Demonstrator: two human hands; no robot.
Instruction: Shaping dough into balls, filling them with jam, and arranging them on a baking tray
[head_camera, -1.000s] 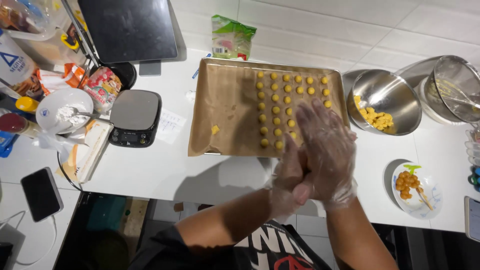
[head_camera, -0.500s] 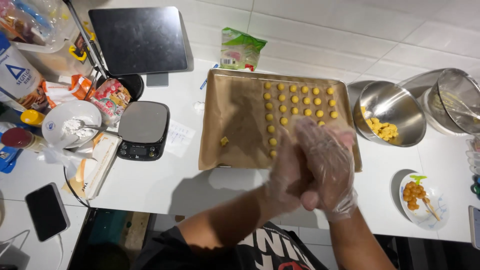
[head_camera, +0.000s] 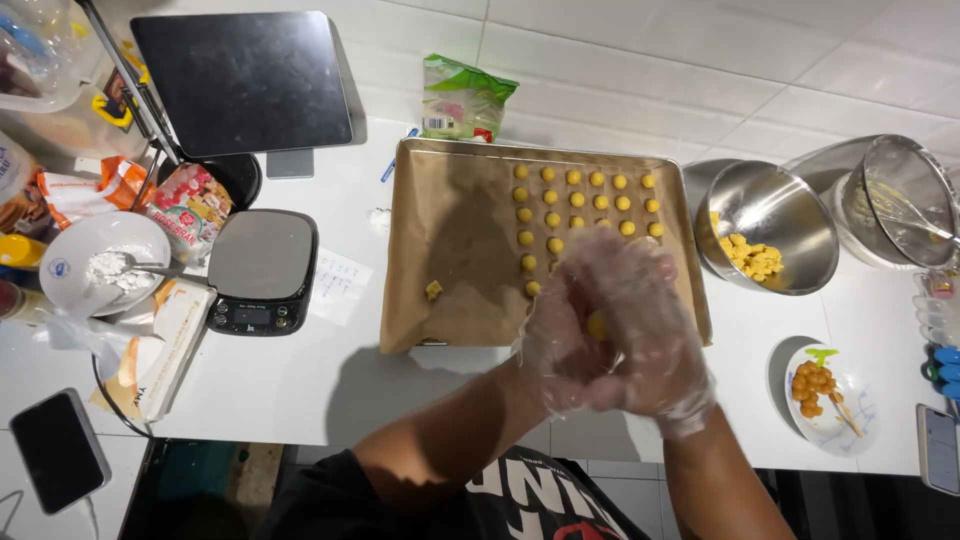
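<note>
Two gloved hands are pressed together over the near edge of a baking tray (head_camera: 455, 170), the left hand (head_camera: 560, 335) cupped against the right hand (head_camera: 650, 335), with a small yellow dough ball (head_camera: 596, 324) showing between the palms. Beneath them, rows of finished yellow balls (head_camera: 585, 200) sit on brown parchment in the tray's far right part, and one stray lump (head_camera: 434, 290) lies apart on the left. Just right of the tray stands a tilted steel bowl (head_camera: 775, 200) holding yellow dough pieces (head_camera: 752, 260). Left of the tray rests a kitchen scale (head_camera: 262, 265), and nearer the person on the right is a small plate (head_camera: 835, 425).
</note>
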